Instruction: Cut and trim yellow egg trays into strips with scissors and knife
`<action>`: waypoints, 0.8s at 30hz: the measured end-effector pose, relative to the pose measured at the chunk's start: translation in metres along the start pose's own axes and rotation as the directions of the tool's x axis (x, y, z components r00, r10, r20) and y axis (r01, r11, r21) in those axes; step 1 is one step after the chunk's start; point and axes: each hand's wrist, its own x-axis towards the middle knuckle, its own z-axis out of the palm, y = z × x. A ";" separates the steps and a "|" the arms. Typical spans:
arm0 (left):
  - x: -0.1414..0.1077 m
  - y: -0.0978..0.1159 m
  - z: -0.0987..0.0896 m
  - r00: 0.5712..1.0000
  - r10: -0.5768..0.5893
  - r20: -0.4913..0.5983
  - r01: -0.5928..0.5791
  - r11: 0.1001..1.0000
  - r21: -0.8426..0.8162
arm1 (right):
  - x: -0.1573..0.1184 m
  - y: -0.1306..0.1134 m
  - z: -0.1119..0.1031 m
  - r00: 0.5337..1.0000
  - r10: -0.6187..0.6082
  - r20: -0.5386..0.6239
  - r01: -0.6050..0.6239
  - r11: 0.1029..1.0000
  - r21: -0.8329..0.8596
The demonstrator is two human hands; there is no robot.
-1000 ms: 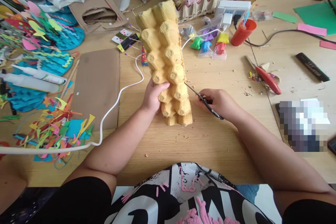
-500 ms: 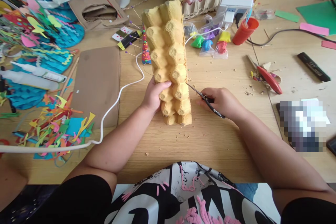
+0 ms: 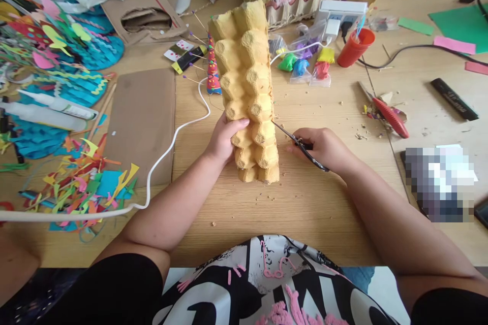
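A yellow egg carton [image 3: 256, 110], a long piece two rows of cups wide, is tilted up above the table in front of me. My left hand [image 3: 224, 139] grips its left side, with the thumb on the front and the other fingers hidden behind. My right hand [image 3: 322, 148] is closed around the handles of black-handled scissors [image 3: 299, 143]. The scissors' tip meets the carton's right edge about two thirds of the way down; how far the blades go behind it is hidden. Small yellow crumbs lie on the table below.
Left are a cardboard sheet [image 3: 143, 127], paper scraps [image 3: 86, 183], glue bottles [image 3: 41, 116] and a white cable [image 3: 168, 150]. Behind stand more egg cartons [image 3: 301, 2], bagged clay [image 3: 301, 65] and a red cup [image 3: 356, 48]. A red-handled knife [image 3: 391, 116] lies right.
Hardly anything differs. The carton's top has shifted very slightly to the right, and both hands keep their hold in nearly the same place.
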 end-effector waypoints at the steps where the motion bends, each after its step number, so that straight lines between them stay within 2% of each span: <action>1: 0.000 0.000 0.000 1.000 -0.003 0.020 0.003 1.000 -0.017 | 0.000 0.000 0.001 1.000 0.009 -0.009 -0.008 0.999 0.033; 6: 0.000 0.001 0.001 0.992 -0.030 0.124 0.042 0.994 -0.097 | 0.000 -0.002 0.004 0.995 0.075 -0.063 -0.058 0.970 0.237; 9: -0.001 0.003 0.001 0.992 -0.079 0.099 0.090 0.990 -0.108 | -0.002 -0.008 0.006 0.994 0.078 -0.082 -0.047 0.942 0.331; 12: -0.001 0.004 0.001 0.990 -0.122 0.066 0.124 0.991 -0.039 | -0.004 -0.012 0.007 0.991 0.067 -0.113 -0.022 0.933 0.358; 17: -0.001 -0.001 -0.001 0.974 -0.139 0.178 0.144 0.989 -0.014 | -0.007 -0.009 0.010 0.983 0.032 -0.178 0.034 0.935 0.353; 19: -0.001 -0.004 -0.003 0.957 -0.160 0.241 0.171 0.985 -0.028 | -0.008 -0.007 0.010 0.978 0.012 -0.210 0.063 0.936 0.346; 24: -0.003 -0.007 -0.006 0.865 -0.247 0.438 0.263 0.964 0.024 | -0.010 -0.005 0.011 0.939 -0.004 -0.345 0.122 0.940 0.319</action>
